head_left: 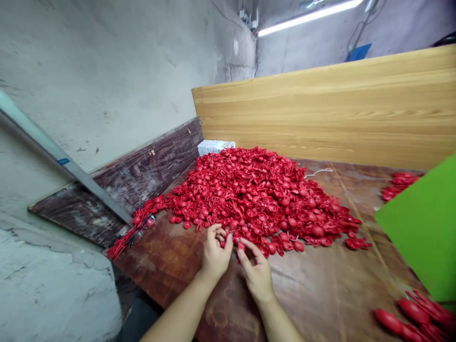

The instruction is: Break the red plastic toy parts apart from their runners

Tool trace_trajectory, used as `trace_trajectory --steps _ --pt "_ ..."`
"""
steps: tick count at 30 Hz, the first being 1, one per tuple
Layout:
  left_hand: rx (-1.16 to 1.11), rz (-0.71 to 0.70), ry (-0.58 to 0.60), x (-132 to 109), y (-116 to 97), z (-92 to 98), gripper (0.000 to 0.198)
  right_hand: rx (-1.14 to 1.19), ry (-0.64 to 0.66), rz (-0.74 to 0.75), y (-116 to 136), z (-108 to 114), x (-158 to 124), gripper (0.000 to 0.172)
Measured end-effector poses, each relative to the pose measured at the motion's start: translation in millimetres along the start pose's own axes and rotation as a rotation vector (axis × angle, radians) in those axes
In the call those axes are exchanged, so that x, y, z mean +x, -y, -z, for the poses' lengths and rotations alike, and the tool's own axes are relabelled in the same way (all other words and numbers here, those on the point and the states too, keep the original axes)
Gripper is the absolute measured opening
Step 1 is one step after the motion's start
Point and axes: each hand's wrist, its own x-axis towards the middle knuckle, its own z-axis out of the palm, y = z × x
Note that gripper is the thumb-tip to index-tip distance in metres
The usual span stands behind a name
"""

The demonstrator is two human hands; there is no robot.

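Note:
A big heap of small red plastic pieces (249,190), many with a rounded shell and thin limb-like strips, covers the middle of the brown table (313,285). At its near edge, my left hand (215,254) has its fingers curled round a red piece, of which only a little shows. Close beside it, my right hand (258,275) pinches a red plastic piece (241,246) between thumb and fingers. The two hands are only a small gap apart. Whether both grip one and the same piece cannot be made out.
Glasses (142,230) lie at the left edge near a slanting metal bar (89,183). White stacked packs (215,146) stand behind the heap. A green panel (423,228) juts in from the right. More red pieces (409,316) lie front right. A wooden board (320,114) closes the back.

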Motion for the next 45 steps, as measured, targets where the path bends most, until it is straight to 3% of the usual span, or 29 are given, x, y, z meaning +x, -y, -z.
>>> trace_trajectory --steps 4,7,10,13,19,27,36,45 --pt "-0.086 -0.023 0.107 -34.8 -1.8 8.2 0.017 0.045 -0.012 -0.009 6.8 2.6 -3.1 0.039" --pt "-0.087 -0.124 0.14 -42.5 -2.7 9.6 0.017 0.06 -0.007 -0.019 6.7 5.7 -5.1 0.038" --pt "-0.126 -0.229 0.157 -40.1 -3.8 9.1 0.02 0.088 -0.016 -0.03 4.4 10.0 -5.5 0.038" --pt "-0.208 -0.237 0.218 -38.5 -4.7 8.7 0.025 0.085 -0.012 -0.02 3.5 13.4 -5.0 0.038" --pt "-0.289 -0.156 0.25 -41.0 -0.4 5.1 0.021 0.065 -0.034 0.013 5.9 13.0 -4.8 0.036" --pt "-0.366 -0.061 0.29 -44.7 6.8 1.9 0.05 0.074 -0.054 -0.017 6.3 14.3 -6.0 0.036" --pt "-0.402 -0.081 0.308 -42.9 6.0 3.6 0.053 0.069 -0.101 -0.003 8.7 13.0 -4.9 0.035" --pt "-0.271 -0.199 0.341 -35.7 -1.7 13.4 0.045 0.047 -0.085 0.012 9.8 14.5 -4.8 0.036"
